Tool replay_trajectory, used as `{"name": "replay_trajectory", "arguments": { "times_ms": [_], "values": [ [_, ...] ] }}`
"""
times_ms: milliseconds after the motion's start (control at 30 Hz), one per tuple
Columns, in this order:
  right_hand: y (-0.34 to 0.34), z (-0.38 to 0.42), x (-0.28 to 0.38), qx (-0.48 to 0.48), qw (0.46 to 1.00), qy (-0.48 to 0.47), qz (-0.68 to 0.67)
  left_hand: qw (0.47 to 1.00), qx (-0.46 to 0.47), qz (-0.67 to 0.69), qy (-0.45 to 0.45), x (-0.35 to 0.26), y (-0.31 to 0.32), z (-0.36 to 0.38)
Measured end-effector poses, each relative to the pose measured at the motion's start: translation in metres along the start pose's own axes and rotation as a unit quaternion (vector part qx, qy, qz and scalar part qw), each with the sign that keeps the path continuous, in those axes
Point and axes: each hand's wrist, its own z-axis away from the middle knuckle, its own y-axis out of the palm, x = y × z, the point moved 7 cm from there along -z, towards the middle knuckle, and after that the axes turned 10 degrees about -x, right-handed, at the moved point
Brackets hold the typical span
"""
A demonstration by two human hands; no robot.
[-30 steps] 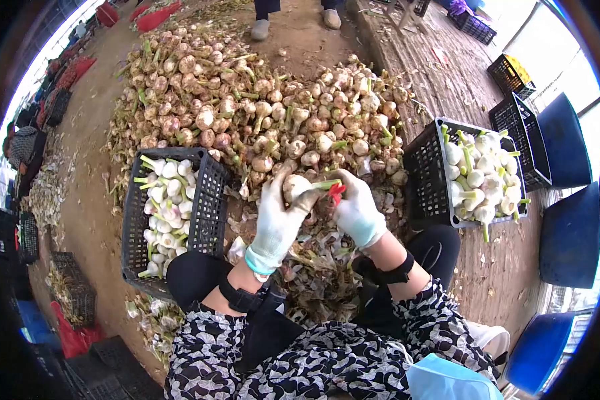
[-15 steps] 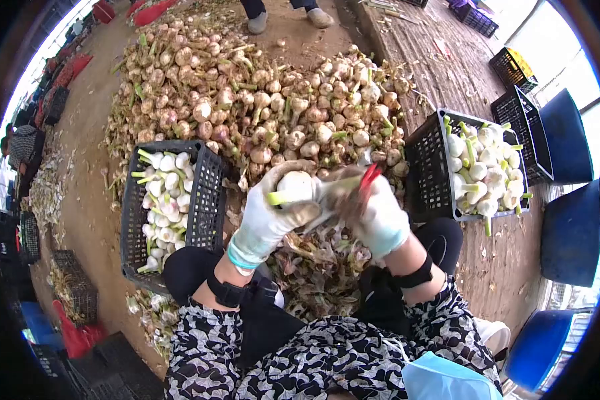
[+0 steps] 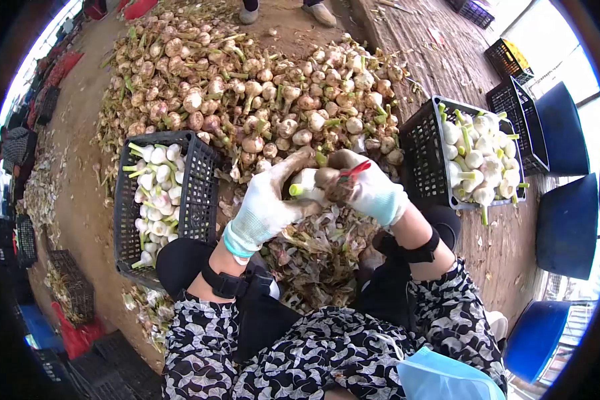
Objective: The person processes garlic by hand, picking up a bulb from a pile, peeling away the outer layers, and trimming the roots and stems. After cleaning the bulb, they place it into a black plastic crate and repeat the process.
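Observation:
Between my hands, above a heap of peelings, is a white garlic bulb [image 3: 307, 183] with its cut green stem pointing left. My left hand [image 3: 263, 200], in a white glove with soiled fingertips, curls round the stem side of the bulb, thumb below and fingers above. My right hand [image 3: 372, 190], gloved too, has its dirty fingers bent against the bulb's other side. A thin red piece [image 3: 355, 169] sticks out at those fingers; what it belongs to is hidden. Loose papery skins [image 3: 317, 260] lie below, between my legs.
A large pile of unpeeled garlic [image 3: 247, 87] spreads ahead. Black crates of cleaned bulbs stand at left [image 3: 200, 180] and right [image 3: 420, 157]. Blue tubs [image 3: 567, 227] line the right side. Another person's shoes [image 3: 321, 15] show beyond the pile.
My left fingers have spread wider round the bulb, and its stem end has shifted right. My right hand, blurred before, shows clearly now. The whole view has shifted slightly.

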Motion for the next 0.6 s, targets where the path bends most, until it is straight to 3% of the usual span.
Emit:
{"name": "replay_trajectory", "arguments": {
  "times_ms": [33,133,167,200,267,333,367,400,500,567,600],
  "values": [
    [0.000,-0.001,-0.002,-0.007,0.997,0.068,0.021,0.999,0.007,0.048,-0.019,-0.001,0.001,0.000],
    [-0.006,-0.004,-0.005,-0.015,0.998,0.017,-0.063,0.999,0.032,-0.014,-0.025,0.001,-0.005,0.000],
    [-0.018,-0.003,-0.015,-0.039,0.995,-0.029,0.086,1.000,0.014,-0.020,-0.019,0.004,-0.008,0.001],
    [-0.022,-0.002,-0.034,-0.034,0.995,0.030,0.092,1.000,0.013,-0.020,-0.019,0.003,-0.007,0.003],
    [-0.026,-0.002,-0.019,-0.096,0.994,-0.019,-0.039,0.996,-0.012,0.060,-0.064,0.000,-0.008,0.002],
    [-0.014,0.008,-0.017,-0.066,0.994,0.090,-0.019,0.999,-0.012,0.016,-0.046,-0.002,-0.006,0.001],
    [-0.014,0.011,0.016,-0.059,0.996,-0.006,0.074,0.999,-0.013,-0.028,-0.022,-0.005,-0.005,-0.001],
    [-0.008,0.015,0.014,-0.083,0.990,-0.021,0.112,0.999,-0.013,-0.028,-0.021,-0.002,-0.007,-0.001],
    [-0.005,0.009,0.008,-0.049,0.994,0.004,0.098,0.991,0.012,0.101,-0.085,0.005,-0.009,0.005],
    [-0.011,0.008,0.015,-0.127,0.991,0.018,0.040,0.981,-0.012,0.166,-0.099,0.013,-0.009,0.005],
    [-0.001,0.017,0.006,-0.079,0.983,0.158,-0.043,0.965,-0.035,0.232,-0.115,0.018,-0.010,0.004]
  ]
}}
